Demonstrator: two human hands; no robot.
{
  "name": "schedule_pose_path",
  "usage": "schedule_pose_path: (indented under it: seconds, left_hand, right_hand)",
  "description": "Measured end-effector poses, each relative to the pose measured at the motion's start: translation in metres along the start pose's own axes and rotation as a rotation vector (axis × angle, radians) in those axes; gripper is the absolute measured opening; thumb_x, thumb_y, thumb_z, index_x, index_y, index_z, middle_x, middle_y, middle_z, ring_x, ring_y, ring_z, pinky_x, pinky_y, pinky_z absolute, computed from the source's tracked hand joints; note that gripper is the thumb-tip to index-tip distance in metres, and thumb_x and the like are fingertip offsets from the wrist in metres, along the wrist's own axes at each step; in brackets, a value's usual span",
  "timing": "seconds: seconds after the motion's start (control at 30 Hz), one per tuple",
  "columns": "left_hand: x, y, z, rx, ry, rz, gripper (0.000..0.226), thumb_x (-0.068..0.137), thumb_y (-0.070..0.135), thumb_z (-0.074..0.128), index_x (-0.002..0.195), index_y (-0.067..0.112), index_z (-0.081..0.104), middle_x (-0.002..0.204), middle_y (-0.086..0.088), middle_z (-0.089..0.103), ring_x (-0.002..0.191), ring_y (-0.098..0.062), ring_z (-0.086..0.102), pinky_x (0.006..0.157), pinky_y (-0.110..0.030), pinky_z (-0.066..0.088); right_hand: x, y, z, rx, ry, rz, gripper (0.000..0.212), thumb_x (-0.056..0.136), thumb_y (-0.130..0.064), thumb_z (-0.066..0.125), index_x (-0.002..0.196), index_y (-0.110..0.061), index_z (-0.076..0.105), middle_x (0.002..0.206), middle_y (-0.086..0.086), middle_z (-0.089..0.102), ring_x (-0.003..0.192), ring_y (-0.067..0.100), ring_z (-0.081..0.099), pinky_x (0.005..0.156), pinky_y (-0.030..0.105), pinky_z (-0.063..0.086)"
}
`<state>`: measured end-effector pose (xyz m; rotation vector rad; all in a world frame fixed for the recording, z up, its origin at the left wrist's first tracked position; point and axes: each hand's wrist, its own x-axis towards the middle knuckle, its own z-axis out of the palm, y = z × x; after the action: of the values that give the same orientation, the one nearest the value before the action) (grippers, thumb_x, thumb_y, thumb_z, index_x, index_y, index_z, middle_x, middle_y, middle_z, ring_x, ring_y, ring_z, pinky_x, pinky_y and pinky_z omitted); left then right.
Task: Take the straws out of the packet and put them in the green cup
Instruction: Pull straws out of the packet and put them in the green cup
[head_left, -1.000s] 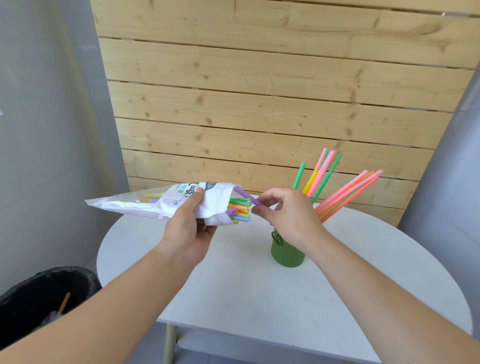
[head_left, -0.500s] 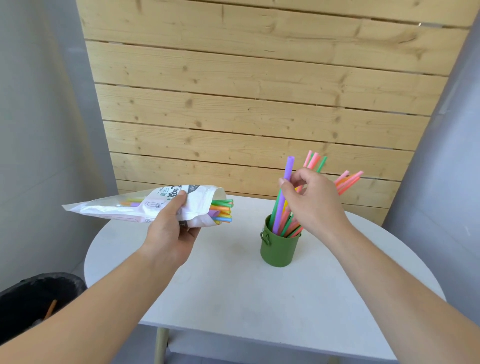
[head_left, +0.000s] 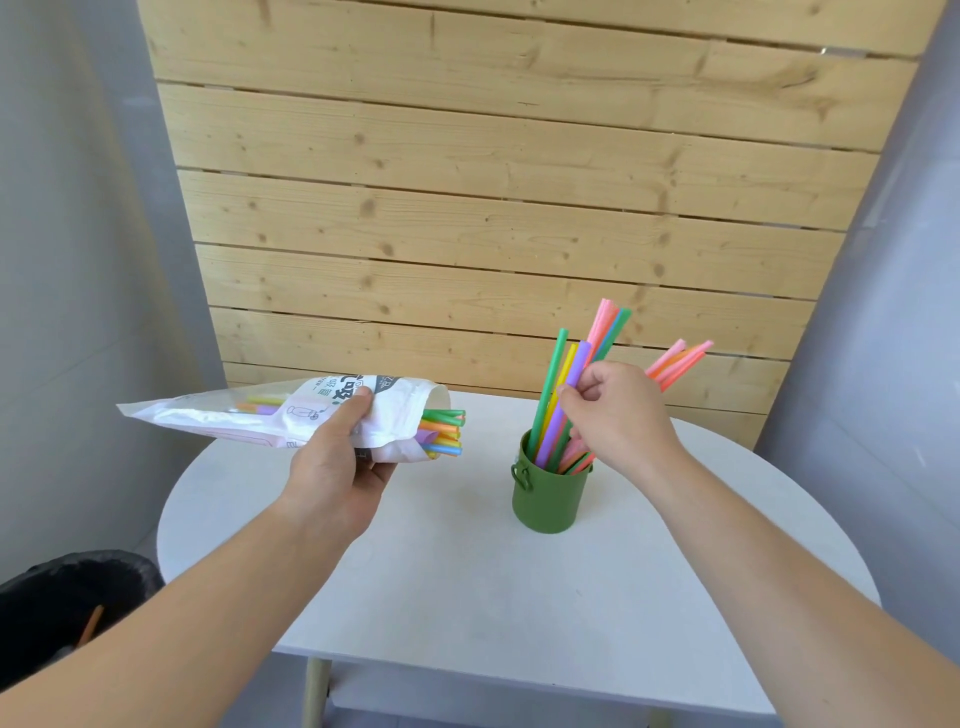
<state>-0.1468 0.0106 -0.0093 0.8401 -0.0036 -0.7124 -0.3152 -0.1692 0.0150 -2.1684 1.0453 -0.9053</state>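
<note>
My left hand holds a white plastic straw packet level above the table's left side. Several coloured straw ends stick out of its open mouth, pointing right. A green cup with a small side handle stands on the table, holding several straws that lean up and to the right. My right hand is just above the cup, its fingertips pinched on a purple straw whose lower end is inside the cup.
The round white table stands before a wooden plank wall. A black bin with a dark liner sits on the floor at the lower left. Grey walls close in on both sides.
My right hand pulled the purple straw from the packet, swung it right and lowered it into the green cup. The left hand kept the packet in place.
</note>
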Motion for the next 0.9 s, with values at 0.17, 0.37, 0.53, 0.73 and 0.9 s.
schedule_pose_path:
  seconds: [0.17,0.37,0.53,0.73,0.9]
  left_hand:
    - [0.0,-0.001,0.0,0.003,-0.016,-0.004,0.044,0.096,0.016,0.07,0.138,0.011,0.059,0.111,-0.002,0.076,0.094,-0.015,0.074,0.058,-0.025,0.061]
    - [-0.002,-0.001,0.001,0.007,-0.034,-0.005,0.042,0.096,0.016,0.071,0.136,0.012,0.06,0.108,-0.001,0.077,0.091,-0.015,0.075,0.06,-0.026,0.062]
    - [-0.006,0.001,0.004,0.023,-0.024,0.019,0.033,0.095,0.017,0.072,0.126,0.015,0.065,0.114,-0.002,0.077,0.096,-0.016,0.075,0.065,-0.028,0.063]
    - [-0.017,-0.003,0.013,0.101,-0.02,0.093,0.033,0.092,0.019,0.076,0.122,0.013,0.067,0.107,-0.002,0.074,0.092,-0.017,0.072,0.061,-0.024,0.06]
    - [-0.019,-0.006,0.013,0.1,-0.018,0.086,0.034,0.092,0.017,0.075,0.124,0.014,0.065,0.109,-0.003,0.075,0.096,-0.019,0.073,0.073,-0.032,0.063]
  right_hand:
    - [0.0,0.005,0.004,-0.155,0.04,-0.043,0.023,0.086,-0.029,0.074,0.087,-0.021,0.053,0.072,-0.001,0.07,0.066,0.019,0.067,0.057,0.027,0.046]
    - [-0.006,-0.012,-0.007,-0.156,0.189,-0.131,0.03,0.089,-0.034,0.07,0.083,-0.015,0.047,0.062,-0.006,0.057,0.062,0.022,0.059,0.059,0.032,0.039]
    - [-0.034,-0.047,0.004,0.301,-0.053,0.148,0.045,0.097,-0.054,0.044,0.086,-0.013,0.057,0.061,0.003,0.062,0.047,0.022,0.056,0.048,0.028,0.043]
    - [-0.069,-0.055,0.035,0.462,-0.228,0.154,0.036,0.097,-0.047,0.054,0.094,-0.011,0.057,0.061,0.004,0.061,0.039,0.013,0.05,0.039,0.019,0.033]
    - [-0.064,-0.051,0.038,0.447,-0.199,0.064,0.021,0.098,-0.028,0.058,0.095,-0.007,0.06,0.061,0.012,0.06,0.036,0.011,0.046,0.045,0.025,0.038]
